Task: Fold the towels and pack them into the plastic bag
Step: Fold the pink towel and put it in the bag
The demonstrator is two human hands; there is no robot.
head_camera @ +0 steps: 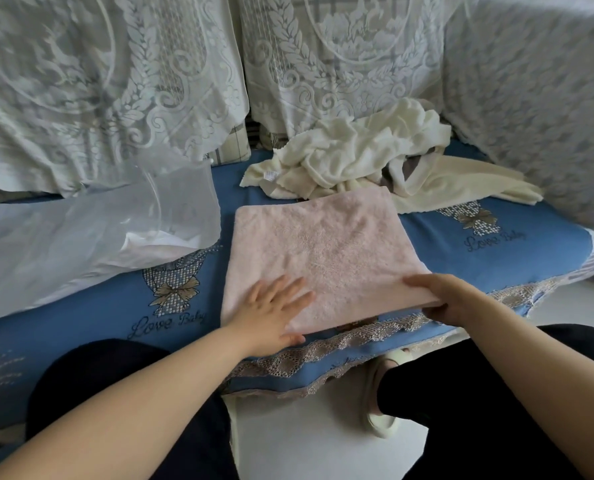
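A sofa takes up most of the view, its seat under a blue cover [323, 362] with bow-and-basket prints, the words "Love Baby" and a lace trim along the front edge, its back cushions draped in white lace cloth [115, 81]. On the left of the seat lies a large clear plastic bag [91, 233], its mouth open toward the middle and something white showing inside (what it is cannot be told through the film). At the back right of the seat sits a crumpled heap of cream towels [358, 150], with a bit of grey cloth showing among the folds; one cream piece spreads flat toward the right. In front of the heap, at the centre of the seat, lies a pink towel [323, 244], folded into a rough square, its far edge touching the cream pile and its near edge reaching the lace trim. The left hand [271, 313] lies flat on the pink towel's near left part, fingers spread and released, pressing down rather than gripping. The right hand [448, 299] grasps the towel's near right corner, thumb on top and fingers curled beneath the edge. The person's dark trouser legs fill the lower corners, and a pale slipper [378, 403] rests on the light floor between them.
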